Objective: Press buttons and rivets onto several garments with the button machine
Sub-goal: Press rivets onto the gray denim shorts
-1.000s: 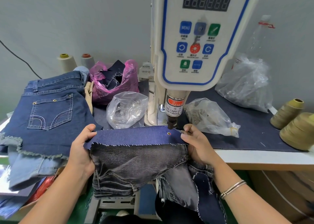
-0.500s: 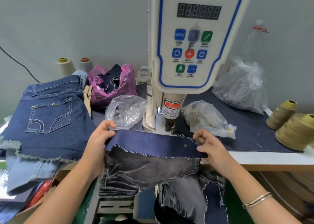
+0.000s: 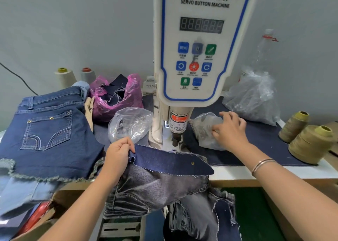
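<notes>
The white servo button machine (image 3: 199, 45) stands in the middle, its press head (image 3: 176, 129) pointing down at the table. My left hand (image 3: 118, 154) pinches the left end of a dark blue denim strip (image 3: 164, 160) that carries one brass rivet (image 3: 192, 163) near its right end. The strip lies over a grey denim garment (image 3: 155, 189) hanging off the table's front. My right hand (image 3: 230, 131) is off the strip and reaches into a clear plastic bag (image 3: 204, 125) of small metal parts, right of the press head; its fingertips are hidden in the bag.
Blue denim shorts (image 3: 47, 131) are stacked at the left. A second clear bag (image 3: 129, 125) and a pink bag (image 3: 117, 98) of scraps sit left of the machine, a big clear bag (image 3: 252, 98) at the back right. Thread cones (image 3: 309, 143) stand at the right edge.
The strip has been drawn back from under the press head with a rivet set in it. My right hand let go of its right end and moved up into the clear bag.
</notes>
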